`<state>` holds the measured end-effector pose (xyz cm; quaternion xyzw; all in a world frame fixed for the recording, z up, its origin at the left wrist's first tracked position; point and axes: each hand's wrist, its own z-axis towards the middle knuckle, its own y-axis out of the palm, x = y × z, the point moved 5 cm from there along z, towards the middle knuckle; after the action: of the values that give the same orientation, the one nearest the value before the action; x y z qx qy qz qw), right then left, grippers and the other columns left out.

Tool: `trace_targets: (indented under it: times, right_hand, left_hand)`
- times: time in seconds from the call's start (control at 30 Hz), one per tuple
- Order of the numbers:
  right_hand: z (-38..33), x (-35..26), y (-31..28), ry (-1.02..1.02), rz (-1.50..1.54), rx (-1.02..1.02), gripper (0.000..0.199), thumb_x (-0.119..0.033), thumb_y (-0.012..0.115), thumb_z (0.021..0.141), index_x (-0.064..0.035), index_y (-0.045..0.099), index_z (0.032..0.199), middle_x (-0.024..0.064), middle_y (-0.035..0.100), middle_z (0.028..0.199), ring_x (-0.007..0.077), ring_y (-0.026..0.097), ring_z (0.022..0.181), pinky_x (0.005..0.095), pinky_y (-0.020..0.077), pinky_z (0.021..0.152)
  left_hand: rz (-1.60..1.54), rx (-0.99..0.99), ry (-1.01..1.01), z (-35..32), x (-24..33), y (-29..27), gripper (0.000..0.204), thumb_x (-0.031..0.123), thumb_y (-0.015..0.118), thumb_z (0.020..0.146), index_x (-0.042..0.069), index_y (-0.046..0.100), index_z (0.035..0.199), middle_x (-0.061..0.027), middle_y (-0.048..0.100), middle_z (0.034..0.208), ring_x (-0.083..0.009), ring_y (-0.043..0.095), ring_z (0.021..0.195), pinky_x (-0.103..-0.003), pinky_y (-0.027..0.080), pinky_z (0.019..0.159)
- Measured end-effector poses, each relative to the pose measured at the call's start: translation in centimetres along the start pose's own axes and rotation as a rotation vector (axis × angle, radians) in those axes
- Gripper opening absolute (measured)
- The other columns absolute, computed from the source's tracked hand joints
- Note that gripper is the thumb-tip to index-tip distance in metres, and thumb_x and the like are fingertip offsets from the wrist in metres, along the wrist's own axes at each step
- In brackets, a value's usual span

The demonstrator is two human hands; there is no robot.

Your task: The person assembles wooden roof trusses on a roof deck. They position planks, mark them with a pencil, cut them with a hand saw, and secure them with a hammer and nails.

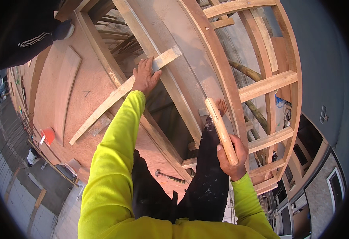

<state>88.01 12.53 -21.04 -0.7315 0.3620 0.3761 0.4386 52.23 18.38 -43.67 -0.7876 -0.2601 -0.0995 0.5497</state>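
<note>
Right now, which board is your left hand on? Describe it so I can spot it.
On the curved timber frame, find the plywood deck. A pale plank runs diagonally across its edge beam, under the left hand. It alone lies slanted and loose.

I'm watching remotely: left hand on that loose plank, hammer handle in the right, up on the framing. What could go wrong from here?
1. The left hand lies flat on the plank, so a stray swing of the hammer handle in the right hand could hit fingers.
2. The bare foot rests on a narrow beam over open gaps, so a slip seems possible.
3. The second hammer lying near the plywood edge could be kicked off.
</note>
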Motion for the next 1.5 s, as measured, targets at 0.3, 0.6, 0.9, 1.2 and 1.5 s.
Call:
trace_targets:
  times: [0.3, 0.6, 0.9, 1.2, 1.5]
  right_hand:
    - [4.9, -1.9, 0.4, -0.055, -0.054, -0.077, 0.031, -0.003, 0.074, 0.082, 0.0035, 0.057, 0.107, 0.0122, 0.064, 0.082, 0.0221, 0.064, 0.068, 0.0336, 0.0511, 0.063]
    - [7.9, -2.6, 4.4, -0.01, -0.147, -0.076, 0.027, -0.004, 0.071, 0.084, 0.0027, 0.057, 0.106, 0.0108, 0.064, 0.08, 0.0213, 0.063, 0.069, 0.0323, 0.0516, 0.065]
    - [7.9, -2.6, 5.5, 0.06, -0.133, -0.07, 0.027, -0.004, 0.07, 0.085, 0.0028, 0.058, 0.107, 0.0096, 0.065, 0.081, 0.0173, 0.063, 0.068, 0.0295, 0.0523, 0.065]
    - [7.6, -3.5, 5.4, 0.047, -0.189, -0.079, 0.026, -0.003, 0.071, 0.083, 0.0017, 0.057, 0.105, 0.0109, 0.064, 0.08, 0.0203, 0.064, 0.067, 0.0308, 0.0522, 0.064]
    - [3.7, -6.2, 2.4, 0.04, -0.276, -0.173, 0.026, -0.001, 0.068, 0.083, 0.001, 0.056, 0.105, 0.0117, 0.064, 0.08, 0.0226, 0.065, 0.067, 0.0328, 0.0522, 0.064]
  left_hand:
    - [-0.046, -0.009, -0.373, 2.5, 2.1, 0.9, 0.044, 0.04, 0.059, 0.093, 0.022, 0.06, 0.133, -0.0098, 0.058, 0.135, -0.035, 0.04, 0.136, -0.073, 0.009, 0.112]
    - [-0.388, 0.223, -0.393, 6.4, 3.4, 1.9, 0.023, 0.036, 0.07, 0.086, 0.016, 0.078, 0.092, -0.0073, 0.075, 0.094, -0.0289, 0.064, 0.104, -0.059, 0.016, 0.109]
    - [-0.334, 0.06, -0.624, 7.7, 3.3, 1.4, 0.043, 0.056, 0.072, 0.074, 0.017, 0.079, 0.089, -0.0061, 0.076, 0.091, -0.0278, 0.068, 0.098, -0.063, 0.014, 0.11]
    - [-0.289, 0.141, -0.624, 7.9, 3.5, 1.5, 0.038, 0.053, 0.073, 0.073, 0.017, 0.079, 0.085, -0.0081, 0.076, 0.087, -0.0284, 0.069, 0.093, -0.062, 0.015, 0.111]
    - [-0.292, 0.124, -0.626, 7.9, 3.7, 1.1, 0.038, 0.054, 0.077, 0.074, 0.018, 0.08, 0.087, -0.0097, 0.075, 0.091, -0.0288, 0.063, 0.106, -0.067, 0.016, 0.112]
